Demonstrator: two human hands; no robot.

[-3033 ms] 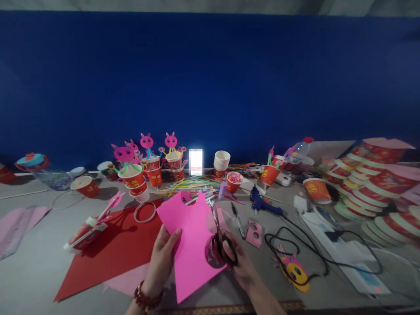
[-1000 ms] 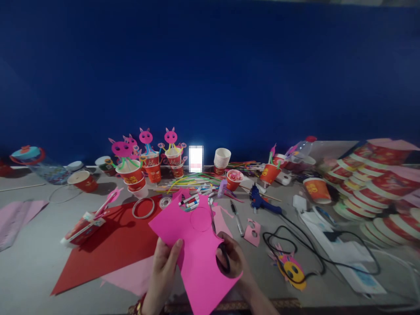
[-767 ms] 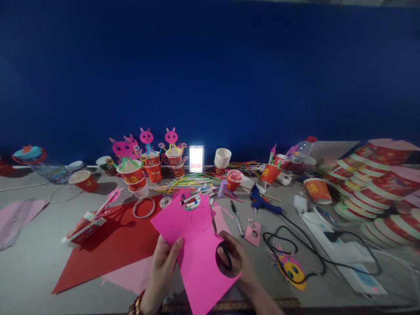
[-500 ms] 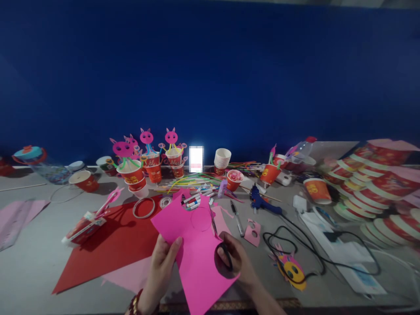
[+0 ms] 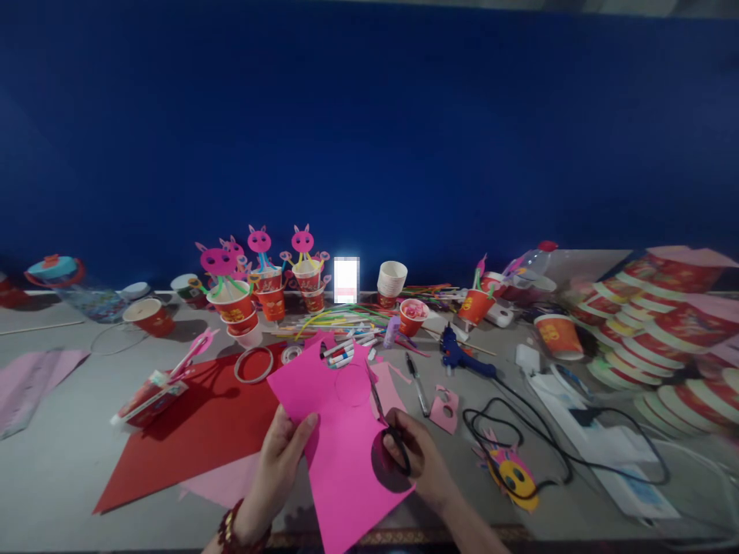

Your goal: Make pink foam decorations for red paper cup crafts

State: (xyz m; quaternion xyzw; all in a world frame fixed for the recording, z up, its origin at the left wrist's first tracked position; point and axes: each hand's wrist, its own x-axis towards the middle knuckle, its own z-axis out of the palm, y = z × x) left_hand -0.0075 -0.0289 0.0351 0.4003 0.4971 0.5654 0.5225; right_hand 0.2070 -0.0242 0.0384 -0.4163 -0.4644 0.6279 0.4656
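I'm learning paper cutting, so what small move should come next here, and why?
Probably turn the bright pink paper slightly with the left hand, bringing the drawn circle toward the scissors: its outline looks uncut, and the right hand holds the blades close beside it.

The rear boundary is a plain dark blue wall surface [image 5: 369,138] spanning the full width of the view. Above its top edge, at upper right, a grey patterned band [image 5: 635,8] is partly visible. The grey bench [image 5: 63,485] extends across the foreground; a brown patterned strip [image 5: 496,532] runs along its near edge. Illumination is dim. A bright white, pixelated rectangle [image 5: 346,279] is located at the foot of the blue surface; its nature cannot be determined.
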